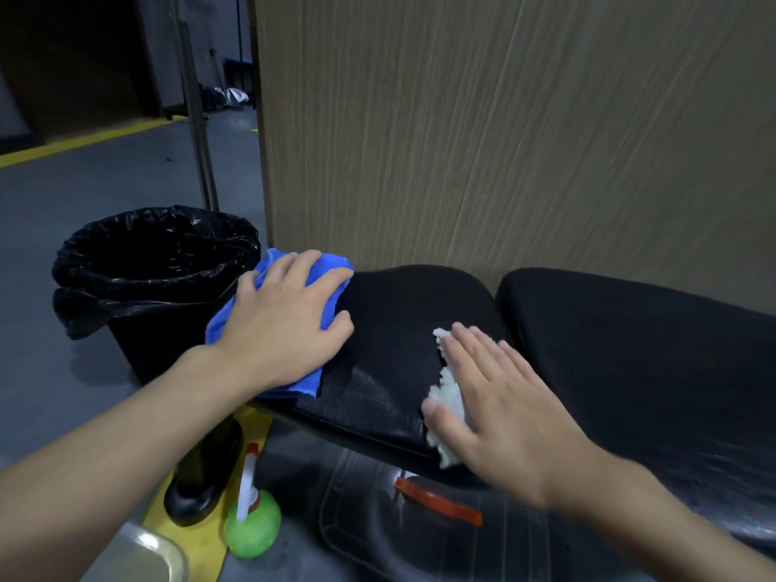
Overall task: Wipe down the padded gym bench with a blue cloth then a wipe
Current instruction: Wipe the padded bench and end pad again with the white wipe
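On the bench (390,312), left hand (285,317) flat on blue cloth (334,263) at its end, right hand (499,409) flat on wipe (449,396).

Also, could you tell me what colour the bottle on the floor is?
The bottle is bright green; head view.

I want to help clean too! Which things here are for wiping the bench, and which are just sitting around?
For the job: blue cloth under the left hand; white wipe under the right hand; padded bench.

Just sitting around: black bin; green spray bottle on the floor, untouched; wooden panel behind.
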A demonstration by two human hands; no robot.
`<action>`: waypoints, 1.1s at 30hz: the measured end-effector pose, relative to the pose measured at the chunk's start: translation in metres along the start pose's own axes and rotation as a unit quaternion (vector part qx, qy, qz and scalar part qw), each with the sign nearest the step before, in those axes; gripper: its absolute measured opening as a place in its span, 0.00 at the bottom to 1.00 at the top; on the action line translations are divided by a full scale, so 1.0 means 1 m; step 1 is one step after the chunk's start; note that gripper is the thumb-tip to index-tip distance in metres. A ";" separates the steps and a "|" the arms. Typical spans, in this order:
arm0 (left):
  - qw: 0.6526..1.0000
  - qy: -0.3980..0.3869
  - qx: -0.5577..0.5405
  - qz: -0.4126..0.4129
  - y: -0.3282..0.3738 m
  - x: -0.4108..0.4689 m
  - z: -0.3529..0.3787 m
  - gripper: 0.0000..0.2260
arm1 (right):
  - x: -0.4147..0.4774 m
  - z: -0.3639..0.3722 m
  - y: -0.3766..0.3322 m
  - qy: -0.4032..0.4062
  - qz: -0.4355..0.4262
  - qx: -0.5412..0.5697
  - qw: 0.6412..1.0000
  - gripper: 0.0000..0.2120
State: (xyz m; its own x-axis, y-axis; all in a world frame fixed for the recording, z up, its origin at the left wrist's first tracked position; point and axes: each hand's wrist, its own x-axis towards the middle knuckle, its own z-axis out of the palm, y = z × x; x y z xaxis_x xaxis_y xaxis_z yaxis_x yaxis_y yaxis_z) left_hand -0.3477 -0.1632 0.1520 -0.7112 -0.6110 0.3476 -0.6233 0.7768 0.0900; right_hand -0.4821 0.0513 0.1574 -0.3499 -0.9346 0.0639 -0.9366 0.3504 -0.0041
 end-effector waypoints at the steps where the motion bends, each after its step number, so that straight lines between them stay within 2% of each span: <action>1: 1.000 0.003 -0.001 0.000 -0.001 0.000 0.000 0.30 | 0.013 0.001 0.005 0.004 0.008 0.010 1.000 0.42; 5: 1.000 0.006 -0.016 -0.005 -0.001 0.002 0.002 0.26 | 0.086 0.003 0.039 0.005 0.052 0.079 0.996 0.35; 9: 0.999 0.008 -0.026 -0.032 -0.001 0.005 0.002 0.25 | 0.158 0.001 0.066 -0.053 0.128 0.153 0.979 0.34; 12: 0.999 0.001 -0.028 -0.040 -0.001 0.008 0.002 0.25 | 0.183 -0.001 0.067 -0.098 0.185 0.145 0.967 0.35; 16: 0.999 0.002 -0.020 -0.036 -0.002 0.008 0.004 0.26 | 0.195 -0.002 0.048 -0.084 0.157 0.075 0.981 0.34; 21: 0.998 0.036 -0.042 -0.035 -0.003 0.006 0.004 0.23 | 0.195 0.007 -0.024 -0.062 0.000 0.030 0.998 0.33; 24: 0.997 0.040 -0.052 -0.036 -0.003 0.005 0.004 0.24 | 0.182 0.005 -0.026 -0.046 -0.041 0.039 0.997 0.30; 27: 0.997 0.034 -0.057 -0.030 -0.004 0.004 0.001 0.25 | 0.170 0.002 0.006 -0.024 -0.031 0.038 0.998 0.29; 33: 0.998 0.011 -0.048 -0.045 -0.014 -0.001 -0.004 0.29 | 0.144 -0.004 0.062 -0.058 0.096 0.110 0.988 0.30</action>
State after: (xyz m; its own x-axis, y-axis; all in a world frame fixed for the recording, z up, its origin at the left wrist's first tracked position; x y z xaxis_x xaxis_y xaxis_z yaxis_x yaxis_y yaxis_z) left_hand -0.3368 -0.1725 0.1543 -0.6461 -0.6759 0.3546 -0.6491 0.7309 0.2106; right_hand -0.5905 -0.0618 0.1708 -0.5091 -0.8575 -0.0740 -0.8296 0.5118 -0.2232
